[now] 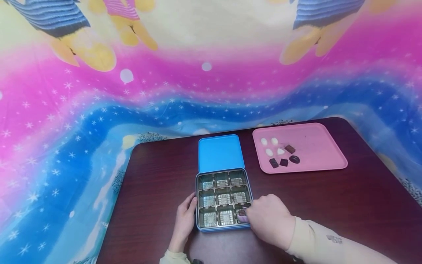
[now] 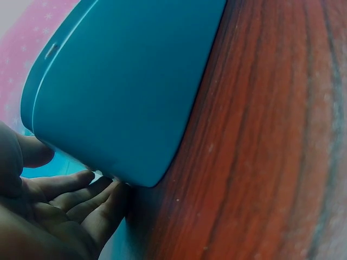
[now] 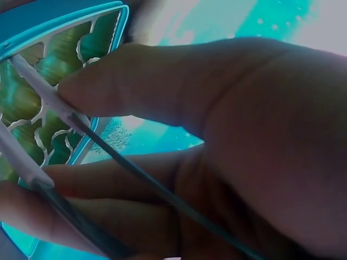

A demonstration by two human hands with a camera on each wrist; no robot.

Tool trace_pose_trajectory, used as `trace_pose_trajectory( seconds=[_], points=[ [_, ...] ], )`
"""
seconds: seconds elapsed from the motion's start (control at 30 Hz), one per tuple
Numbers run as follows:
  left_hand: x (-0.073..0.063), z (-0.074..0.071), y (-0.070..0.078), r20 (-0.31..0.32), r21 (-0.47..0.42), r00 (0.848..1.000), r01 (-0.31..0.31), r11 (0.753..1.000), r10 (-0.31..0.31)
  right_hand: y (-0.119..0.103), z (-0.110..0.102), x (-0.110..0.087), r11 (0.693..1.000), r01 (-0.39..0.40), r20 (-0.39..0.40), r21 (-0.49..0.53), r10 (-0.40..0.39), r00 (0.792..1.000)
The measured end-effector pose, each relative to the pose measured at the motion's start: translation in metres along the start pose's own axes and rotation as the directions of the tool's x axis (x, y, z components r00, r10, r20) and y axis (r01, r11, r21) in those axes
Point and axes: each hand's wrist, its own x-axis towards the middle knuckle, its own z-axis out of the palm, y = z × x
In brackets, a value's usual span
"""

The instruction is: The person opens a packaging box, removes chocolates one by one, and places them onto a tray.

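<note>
A blue tin (image 1: 224, 225) with a gold insert divided into compartments lies in front of me, its blue lid (image 1: 220, 153) folded back. At its left side my left hand (image 1: 185, 220) touches the wall with fairly straight fingers, the thumb near the rim; the left wrist view shows the fingertips against the tin (image 2: 124, 97). My right hand (image 1: 271, 219) grips tongs (image 3: 146, 176) with lilac tips and thin metal arms. These tips (image 1: 242, 219) reach into the near right compartment, around a dark brown chocolate (image 1: 242, 212). The hand partly hides that compartment.
A pink tray (image 1: 319, 150) stands at the back right. On its left half lie several white chocolates (image 1: 269, 152) and several brown ones (image 1: 294, 159). Dark wooden table (image 1: 158, 176) surrounds the tin, and a printed cloth (image 1: 184, 84) hangs behind its far edge.
</note>
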Motion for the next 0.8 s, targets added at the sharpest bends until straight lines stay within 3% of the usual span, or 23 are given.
trace_pose_trajectory(
  seconds=[0.4, 0.8],
  points=[
    [0.001, 0.002, -0.004, -0.004, 0.01, 1.0, 0.018, 1.0, -0.018, -0.011, 0.003, 0.012, 1.0, -0.009, 0.138, -0.005, 0.01, 0.99],
    [0.002, 0.001, -0.005, -0.002, 0.003, 1.0, 0.017, 1.0, -0.017, -0.003, 0.003, 0.01, 0.996, 0.088, 0.046, -0.009, -0.087, 0.995]
  ],
)
